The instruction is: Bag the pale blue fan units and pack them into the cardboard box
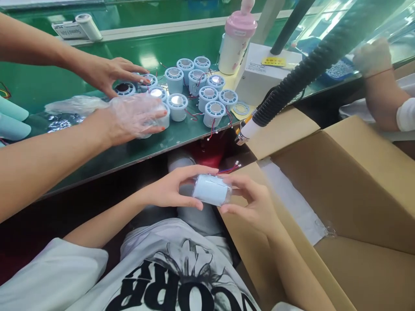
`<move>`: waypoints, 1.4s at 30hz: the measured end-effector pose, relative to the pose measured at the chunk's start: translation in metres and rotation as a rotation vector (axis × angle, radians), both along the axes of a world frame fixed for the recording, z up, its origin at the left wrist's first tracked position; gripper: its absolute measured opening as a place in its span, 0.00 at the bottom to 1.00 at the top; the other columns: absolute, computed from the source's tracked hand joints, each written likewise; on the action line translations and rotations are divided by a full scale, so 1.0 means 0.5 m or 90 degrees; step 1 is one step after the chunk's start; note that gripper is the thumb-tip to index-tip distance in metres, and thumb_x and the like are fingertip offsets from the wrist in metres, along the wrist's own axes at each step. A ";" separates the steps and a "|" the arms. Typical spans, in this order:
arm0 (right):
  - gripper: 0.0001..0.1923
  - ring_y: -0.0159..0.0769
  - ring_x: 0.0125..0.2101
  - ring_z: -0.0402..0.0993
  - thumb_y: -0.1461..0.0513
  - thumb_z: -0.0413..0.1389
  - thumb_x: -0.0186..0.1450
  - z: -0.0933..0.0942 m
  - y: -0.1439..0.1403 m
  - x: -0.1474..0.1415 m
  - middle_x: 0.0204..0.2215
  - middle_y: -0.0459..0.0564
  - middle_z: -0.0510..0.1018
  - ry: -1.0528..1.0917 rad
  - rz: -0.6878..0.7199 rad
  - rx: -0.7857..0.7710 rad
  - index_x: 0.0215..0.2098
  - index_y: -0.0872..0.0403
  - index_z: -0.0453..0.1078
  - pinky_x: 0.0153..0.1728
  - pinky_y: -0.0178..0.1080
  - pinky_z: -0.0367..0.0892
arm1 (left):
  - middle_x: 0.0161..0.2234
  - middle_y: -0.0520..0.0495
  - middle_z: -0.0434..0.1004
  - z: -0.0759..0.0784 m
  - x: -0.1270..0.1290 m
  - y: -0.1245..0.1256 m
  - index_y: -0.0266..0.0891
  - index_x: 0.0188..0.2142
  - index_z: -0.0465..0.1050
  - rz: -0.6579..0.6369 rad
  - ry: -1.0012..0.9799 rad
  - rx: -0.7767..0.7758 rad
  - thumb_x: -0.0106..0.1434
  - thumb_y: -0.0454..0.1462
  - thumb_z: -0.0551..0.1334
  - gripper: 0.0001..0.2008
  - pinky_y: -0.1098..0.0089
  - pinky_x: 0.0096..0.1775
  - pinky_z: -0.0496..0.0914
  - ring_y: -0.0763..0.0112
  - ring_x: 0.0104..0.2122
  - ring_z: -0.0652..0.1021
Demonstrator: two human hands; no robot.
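Observation:
Above my lap, a light-blue cylinder [212, 190] wrapped in clear plastic lies on its side between my two hands. My left hand [177, 188] grips its left end, thumb below and fingers along the top. On the other end, my right hand [253, 201] pinches it with thumb and fingers. Thin red and blue wires [231, 168] with small white plugs stick out behind it. Several similar blue cylinders [214, 114] with round metal discs on top stand on the green table [129, 157] ahead of me.
A co-worker's hands [106, 73] reach over the cylinders from the left, one in a clear plastic glove [136, 114]. An open cardboard box [356, 172] stands at my right, below a black flexible hose [292, 82]. Behind are a pink-lidded bottle [235, 41] and another person's arm [378, 82].

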State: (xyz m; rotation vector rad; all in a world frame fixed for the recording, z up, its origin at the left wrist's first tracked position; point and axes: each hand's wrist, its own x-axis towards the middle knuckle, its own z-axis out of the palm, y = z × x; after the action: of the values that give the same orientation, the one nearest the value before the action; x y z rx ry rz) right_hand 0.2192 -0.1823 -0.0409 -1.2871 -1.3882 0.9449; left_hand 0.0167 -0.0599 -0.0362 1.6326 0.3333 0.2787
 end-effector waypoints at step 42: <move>0.33 0.27 0.11 0.67 0.35 0.48 0.56 -0.011 0.006 -0.050 0.17 0.48 0.77 0.468 0.094 -0.536 0.37 0.56 0.66 0.08 0.25 0.58 | 0.61 0.41 0.64 -0.003 -0.019 -0.012 0.47 0.58 0.65 -0.036 -0.047 0.063 0.51 0.34 0.70 0.35 0.58 0.57 0.63 0.53 0.59 0.66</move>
State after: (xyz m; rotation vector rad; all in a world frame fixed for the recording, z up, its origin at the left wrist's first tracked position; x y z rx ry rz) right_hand 0.1940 -0.1791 -0.0466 -1.1989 -0.4962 1.9865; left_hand 0.0071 -0.0658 -0.0378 1.7219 0.2199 0.3169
